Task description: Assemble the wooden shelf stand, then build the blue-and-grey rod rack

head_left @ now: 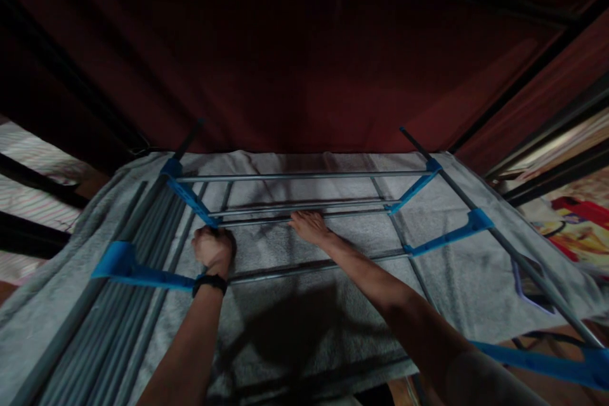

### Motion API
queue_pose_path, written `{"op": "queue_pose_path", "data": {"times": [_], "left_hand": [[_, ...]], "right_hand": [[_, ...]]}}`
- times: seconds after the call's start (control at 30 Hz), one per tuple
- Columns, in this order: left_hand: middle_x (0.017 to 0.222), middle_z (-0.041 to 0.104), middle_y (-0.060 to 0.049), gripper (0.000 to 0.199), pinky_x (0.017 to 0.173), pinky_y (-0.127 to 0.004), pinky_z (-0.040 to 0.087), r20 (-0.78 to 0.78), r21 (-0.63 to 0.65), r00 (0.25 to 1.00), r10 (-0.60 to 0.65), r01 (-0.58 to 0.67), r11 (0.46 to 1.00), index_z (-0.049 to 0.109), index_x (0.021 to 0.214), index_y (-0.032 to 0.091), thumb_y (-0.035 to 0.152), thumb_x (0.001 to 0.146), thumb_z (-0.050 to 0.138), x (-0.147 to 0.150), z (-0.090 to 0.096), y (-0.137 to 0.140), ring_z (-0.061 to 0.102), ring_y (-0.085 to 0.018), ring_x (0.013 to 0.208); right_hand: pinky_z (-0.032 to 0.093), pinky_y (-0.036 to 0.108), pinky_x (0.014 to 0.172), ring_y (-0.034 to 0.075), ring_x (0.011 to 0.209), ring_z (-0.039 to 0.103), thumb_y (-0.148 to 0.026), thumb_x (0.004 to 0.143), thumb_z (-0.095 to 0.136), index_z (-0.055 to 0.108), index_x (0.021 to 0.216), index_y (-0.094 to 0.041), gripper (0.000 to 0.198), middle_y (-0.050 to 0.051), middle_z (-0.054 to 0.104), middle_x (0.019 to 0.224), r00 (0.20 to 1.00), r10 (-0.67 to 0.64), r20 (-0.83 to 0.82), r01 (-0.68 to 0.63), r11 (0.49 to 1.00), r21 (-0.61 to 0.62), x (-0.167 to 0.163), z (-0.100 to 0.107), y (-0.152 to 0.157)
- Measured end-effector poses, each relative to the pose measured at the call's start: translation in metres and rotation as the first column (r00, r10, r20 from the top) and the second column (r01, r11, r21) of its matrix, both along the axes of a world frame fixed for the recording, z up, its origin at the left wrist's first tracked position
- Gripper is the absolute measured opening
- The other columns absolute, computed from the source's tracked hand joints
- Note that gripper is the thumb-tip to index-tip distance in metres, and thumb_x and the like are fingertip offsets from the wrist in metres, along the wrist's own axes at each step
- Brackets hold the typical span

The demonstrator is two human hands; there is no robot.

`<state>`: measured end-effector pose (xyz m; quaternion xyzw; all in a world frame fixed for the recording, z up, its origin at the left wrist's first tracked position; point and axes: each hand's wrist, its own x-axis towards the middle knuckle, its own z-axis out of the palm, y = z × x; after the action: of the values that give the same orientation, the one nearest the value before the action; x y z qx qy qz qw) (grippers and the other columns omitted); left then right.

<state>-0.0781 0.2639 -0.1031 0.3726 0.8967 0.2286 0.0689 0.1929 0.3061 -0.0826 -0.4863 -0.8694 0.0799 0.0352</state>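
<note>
A rack frame of grey metal tubes and blue plastic brackets lies on a grey blanket. My left hand (212, 248), with a dark band at the wrist, is closed at the lower end of the far left blue bracket (190, 196), where a tube meets it; its fingertips are partly hidden. My right hand (309, 226) has its fingers wrapped round a thin metal tube (352, 212) near its middle. That tube runs across to the far right blue bracket (413, 190). Closer to me are the near left bracket (143, 274) and the near right bracket (450, 238).
Several loose grey tubes (109, 336) lie side by side at the left on the blanket (295, 330). A dark red panel (304, 63) rises behind. A purple-edged object (528, 285) and a red and yellow package (571, 228) are at the right.
</note>
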Motion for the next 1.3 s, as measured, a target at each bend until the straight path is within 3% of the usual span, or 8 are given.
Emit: {"op": "queue_pose_path", "data": {"times": [0.2, 0.37, 0.57, 0.8, 1.03, 1.3], "left_hand": [[0.119, 0.061, -0.022, 0.034, 0.095, -0.045, 0.046, 0.022, 0.008, 1.0, -0.018, 0.018, 1.0, 0.062, 0.114, 0.011, 0.029, 0.088, 0.05, 0.008, 0.012, -0.005, 0.056, -0.036, 0.118], [0.116, 0.063, -0.021, 0.031, 0.098, -0.044, 0.044, 0.115, 0.072, 0.992, -0.042, 0.034, 0.997, 0.064, 0.111, 0.011, 0.023, 0.085, 0.054, 0.002, 0.018, -0.007, 0.056, -0.034, 0.118], [0.11, 0.065, -0.015, 0.04, 0.097, -0.039, 0.045, 0.236, 0.231, 0.971, -0.032, -0.025, 0.973, 0.061, 0.12, 0.015, 0.014, 0.08, 0.056, 0.008, 0.021, -0.008, 0.061, -0.028, 0.111], [0.131, 0.06, -0.016, 0.053, 0.108, -0.033, 0.042, 0.267, 0.475, 0.958, -0.103, -0.038, 0.879, 0.048, 0.141, 0.009, 0.022, 0.09, 0.052, 0.017, 0.025, -0.007, 0.056, -0.024, 0.124], [0.131, 0.064, -0.016, 0.044, 0.107, -0.037, 0.044, 0.28, 0.426, 0.959, -0.048, -0.079, 0.901, 0.054, 0.138, 0.014, 0.022, 0.096, 0.043, 0.021, 0.032, -0.007, 0.059, -0.026, 0.124], [0.131, 0.064, -0.016, 0.059, 0.108, -0.042, 0.044, 0.335, 0.437, 0.936, -0.111, -0.049, 0.898, 0.045, 0.146, 0.013, 0.008, 0.087, 0.045, 0.022, 0.033, -0.01, 0.061, -0.027, 0.121]], "right_hand": [[0.038, 0.04, 0.105, 0.023, 0.12, 0.055, -0.033, 0.103, 0.046, 0.059, 0.127, -0.019, 0.031, 0.011, 0.064, 0.127, 0.988, 0.045, -0.149, -0.037, 0.998, 0.054, 0.003, -0.002, -0.014], [0.037, 0.041, 0.106, 0.025, 0.124, 0.05, -0.021, 0.101, 0.041, 0.056, 0.136, -0.019, 0.038, 0.013, 0.056, 0.138, 0.969, 0.118, -0.215, -0.082, 0.982, 0.171, 0.017, 0.007, -0.042], [0.033, 0.042, 0.105, 0.028, 0.126, 0.045, -0.027, 0.102, 0.038, 0.05, 0.142, -0.017, 0.043, 0.015, 0.051, 0.142, 0.974, -0.045, -0.222, 0.122, 0.93, 0.346, 0.047, 0.032, -0.039], [0.034, 0.04, 0.094, 0.027, 0.105, 0.055, -0.029, 0.103, 0.04, 0.061, 0.123, -0.016, 0.032, 0.013, 0.067, 0.111, 0.993, -0.101, -0.064, 0.116, 0.947, 0.3, 0.063, 0.035, -0.01], [0.034, 0.039, 0.087, 0.028, 0.099, 0.056, -0.028, 0.102, 0.044, 0.064, 0.107, -0.016, 0.024, 0.014, 0.069, 0.105, 0.993, -0.114, 0.022, 0.102, 0.944, 0.313, 0.06, 0.033, -0.006], [0.035, 0.039, 0.086, 0.028, 0.098, 0.057, -0.028, 0.102, 0.042, 0.064, 0.101, -0.016, 0.025, 0.014, 0.068, 0.102, 0.994, -0.111, 0.021, 0.098, 0.94, 0.328, 0.06, 0.034, -0.007]]}}
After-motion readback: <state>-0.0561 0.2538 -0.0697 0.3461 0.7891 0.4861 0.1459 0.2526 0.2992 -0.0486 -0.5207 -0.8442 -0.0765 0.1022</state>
